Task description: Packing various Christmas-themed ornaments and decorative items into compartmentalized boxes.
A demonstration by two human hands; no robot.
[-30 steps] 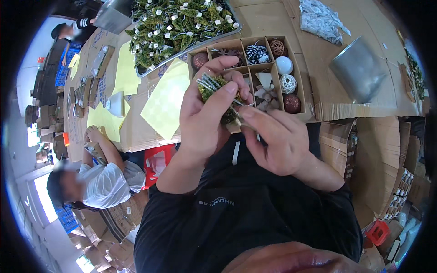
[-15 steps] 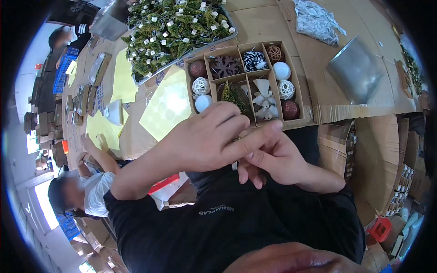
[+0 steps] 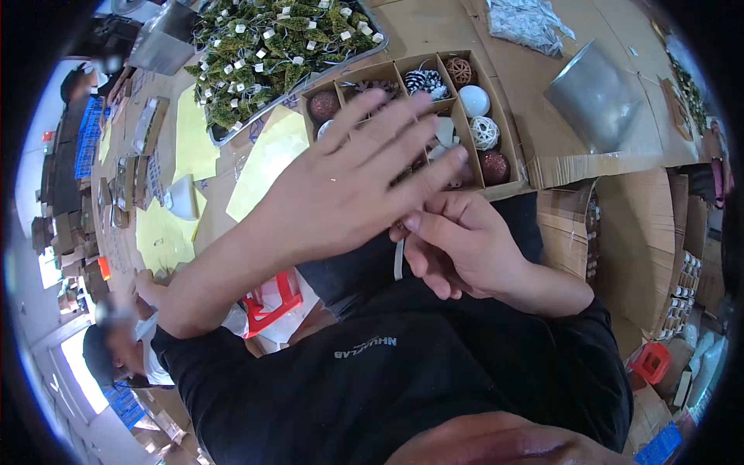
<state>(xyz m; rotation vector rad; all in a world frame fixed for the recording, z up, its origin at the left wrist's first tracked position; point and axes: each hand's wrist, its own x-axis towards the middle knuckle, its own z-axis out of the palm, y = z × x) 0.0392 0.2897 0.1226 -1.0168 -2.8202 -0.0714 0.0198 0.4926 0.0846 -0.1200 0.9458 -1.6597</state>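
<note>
My left hand (image 3: 353,174) is stretched out over the near left part of a divided cardboard box (image 3: 515,143), its fingers spread and holding nothing. Just below its thumb side, my right hand (image 3: 473,244) is closed, thumb pressed to the fingers. A small brownish bit shows at its fingertips, too small to name. In the box lie a dark glitter ball (image 3: 494,167), a white woven ball (image 3: 485,133), a white ball (image 3: 473,101), a brown woven ball (image 3: 459,71) and a frosted pine cone (image 3: 425,82). My left hand hides much of the front compartments.
Behind the box, a metal tray (image 3: 302,87) is heaped with small green trees (image 3: 271,46). Yellow sheets (image 3: 267,159) lie left, a metal container (image 3: 595,97) and crumpled silvery packaging (image 3: 527,25) right. Another person (image 3: 128,353) works at left. An open carton (image 3: 632,248) stands lower right.
My left hand has opened from a curled pose beside my right fingers and spread forward over the box. My right hand stays closed near the same place. The view has shifted slightly.
</note>
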